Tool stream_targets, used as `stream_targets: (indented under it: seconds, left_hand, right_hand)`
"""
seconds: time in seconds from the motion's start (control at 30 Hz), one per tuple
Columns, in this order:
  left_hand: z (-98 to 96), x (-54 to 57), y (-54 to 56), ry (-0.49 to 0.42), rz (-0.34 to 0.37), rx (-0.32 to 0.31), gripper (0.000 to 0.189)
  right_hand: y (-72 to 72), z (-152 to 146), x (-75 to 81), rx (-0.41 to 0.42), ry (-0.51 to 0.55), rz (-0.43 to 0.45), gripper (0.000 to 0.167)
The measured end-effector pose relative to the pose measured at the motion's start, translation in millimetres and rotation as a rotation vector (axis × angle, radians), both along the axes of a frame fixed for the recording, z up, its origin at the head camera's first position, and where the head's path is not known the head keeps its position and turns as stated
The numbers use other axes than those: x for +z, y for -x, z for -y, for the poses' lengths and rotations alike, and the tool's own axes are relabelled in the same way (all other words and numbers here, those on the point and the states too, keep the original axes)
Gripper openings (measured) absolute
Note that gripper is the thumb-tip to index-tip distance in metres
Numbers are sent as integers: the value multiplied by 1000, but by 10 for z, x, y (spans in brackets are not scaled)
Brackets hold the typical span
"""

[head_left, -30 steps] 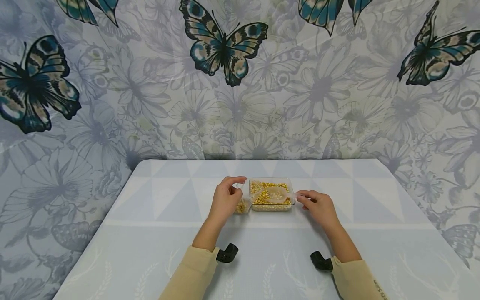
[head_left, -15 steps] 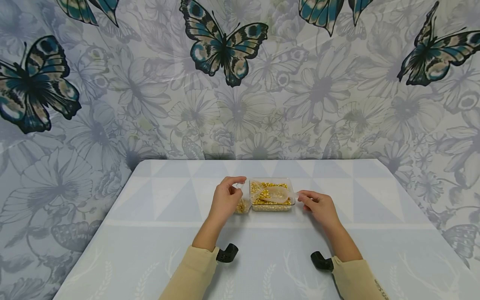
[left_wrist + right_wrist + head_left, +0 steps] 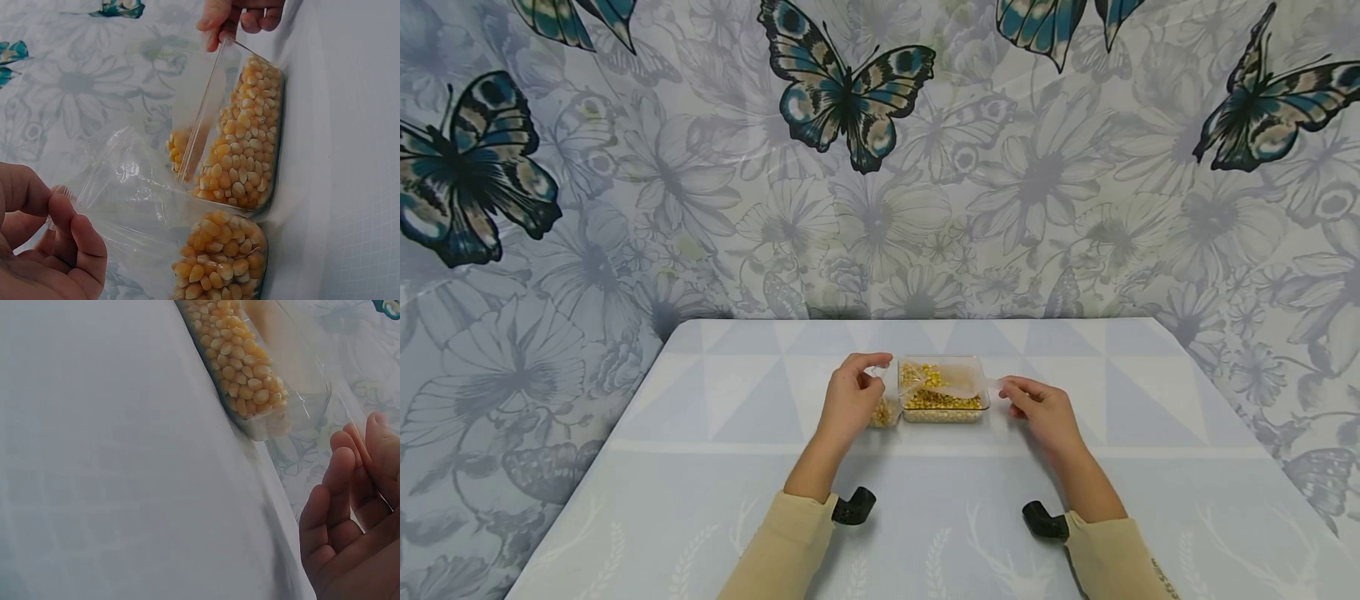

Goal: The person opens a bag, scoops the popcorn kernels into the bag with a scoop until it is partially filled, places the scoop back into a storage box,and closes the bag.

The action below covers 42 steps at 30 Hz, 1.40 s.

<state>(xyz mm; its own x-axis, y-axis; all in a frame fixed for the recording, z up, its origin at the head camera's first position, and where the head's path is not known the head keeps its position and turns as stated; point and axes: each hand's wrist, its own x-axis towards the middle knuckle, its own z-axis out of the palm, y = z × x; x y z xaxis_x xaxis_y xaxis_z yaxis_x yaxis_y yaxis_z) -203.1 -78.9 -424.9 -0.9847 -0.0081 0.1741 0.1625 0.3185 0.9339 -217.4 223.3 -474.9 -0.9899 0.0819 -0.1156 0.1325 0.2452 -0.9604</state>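
Note:
A clear rectangular box (image 3: 943, 414) full of yellow corn kernels (image 3: 244, 137) stands on the table. My left hand (image 3: 850, 396) pinches the upper edge of a clear plastic bag (image 3: 131, 169) beside the box's left end; corn kernels (image 3: 219, 262) fill the bag's bottom. From the right, my right hand (image 3: 1041, 412) pinches the handle of a translucent plastic scoop (image 3: 966, 381). The scoop's bowl is over or in the box and looks tilted. Some kernels lie at its left end in the left wrist view. The right fingers (image 3: 340, 469) are curled near the handle.
A pale patterned cloth covers the table (image 3: 925, 517). Behind its far edge hangs a floral backdrop (image 3: 880, 233) with butterflies. Black wrist-worn devices (image 3: 854, 506) sit at both cuffs, low over the table.
The scoop has turned and shifted slightly, its bowl showing less round than before. My right hand has moved a little to the right. The left hand and bag stay put.

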Motion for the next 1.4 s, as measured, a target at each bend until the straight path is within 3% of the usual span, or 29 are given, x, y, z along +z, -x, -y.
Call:
stream_targets:
  seconds: [0.37,0.83,1.4]
  left_hand:
    - [2,-20,2,-7,4,-8,42]
    - [5,-22,9,-7,7,-10,42]
    - [-1,3,4,-6,7,-6,42]
  right_hand:
    - [-32,-7,69,-43,31,1,47]
    - [-59,-12,203,-113,67,-89,40]
    - [-116,34,408,-102,81,-159,40]
